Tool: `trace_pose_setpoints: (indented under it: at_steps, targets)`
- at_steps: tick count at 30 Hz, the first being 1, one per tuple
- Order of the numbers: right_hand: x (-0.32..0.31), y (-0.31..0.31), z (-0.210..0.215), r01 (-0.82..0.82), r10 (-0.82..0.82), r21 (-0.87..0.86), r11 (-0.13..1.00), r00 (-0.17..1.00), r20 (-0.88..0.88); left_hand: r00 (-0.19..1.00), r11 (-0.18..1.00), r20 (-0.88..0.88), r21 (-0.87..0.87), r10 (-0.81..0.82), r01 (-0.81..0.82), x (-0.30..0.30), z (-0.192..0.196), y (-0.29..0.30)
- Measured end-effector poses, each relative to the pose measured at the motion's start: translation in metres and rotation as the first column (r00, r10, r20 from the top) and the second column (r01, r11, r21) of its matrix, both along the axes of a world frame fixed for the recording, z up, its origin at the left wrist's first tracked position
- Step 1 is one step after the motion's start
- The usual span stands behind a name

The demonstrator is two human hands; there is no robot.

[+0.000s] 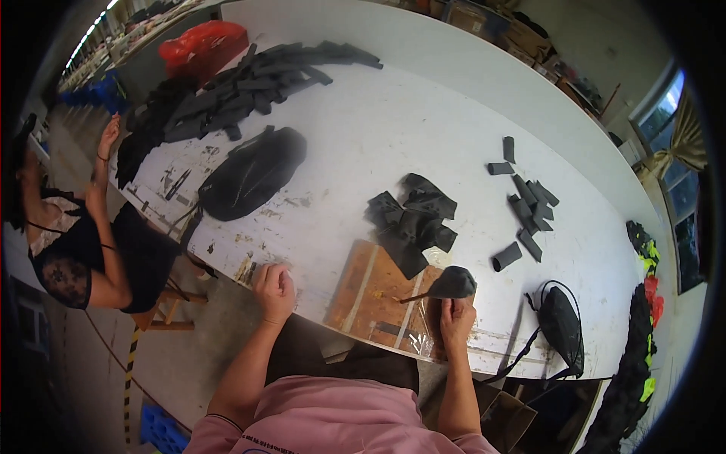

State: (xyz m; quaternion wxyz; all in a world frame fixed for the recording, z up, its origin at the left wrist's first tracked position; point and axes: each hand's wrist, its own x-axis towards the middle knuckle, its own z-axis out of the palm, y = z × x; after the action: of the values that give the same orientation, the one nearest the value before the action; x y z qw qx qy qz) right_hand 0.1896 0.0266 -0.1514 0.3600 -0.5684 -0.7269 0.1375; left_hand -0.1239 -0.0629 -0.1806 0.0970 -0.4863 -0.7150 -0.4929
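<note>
As the right hand (457,321), the nearer one, pinches the black piece (455,283) just far of its fingers at the board's (349,295) right edge, its long axis runs left-right, toward the left hand (274,293), whose curled fingers hide any contents

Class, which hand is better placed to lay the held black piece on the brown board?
Probably the right hand: it holds the black piece, close to the brown board. The left hand is curled, farther from both.

Illegible print (266,446) on pink shirt (340,408)
</note>
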Motion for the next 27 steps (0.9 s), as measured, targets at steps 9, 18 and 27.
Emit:
trace_pose_setpoints:
  at_steps: [9, 18, 27]
  targets:
    - [0.002, -0.004, 0.006, -0.032, 0.032, -0.002, 0.999, 0.999, -0.015, 0.997, 0.997, -0.076, -0.071, 0.024, -0.03, 0.001, 0.002, -0.001]
    - [0.003, -0.005, 0.001, -0.036, 0.035, 0.053, 0.998, 0.999, 0.012, 0.994, 1.0, -0.106, -0.005, 0.005, -0.006, 0.002, 0.007, -0.001]
    - [-0.002, -0.008, 0.008, -0.04, 0.039, 0.062, 0.997, 0.999, 0.022, 0.997, 0.999, -0.062, -0.022, 0.035, -0.037, 0.004, 0.009, -0.005]
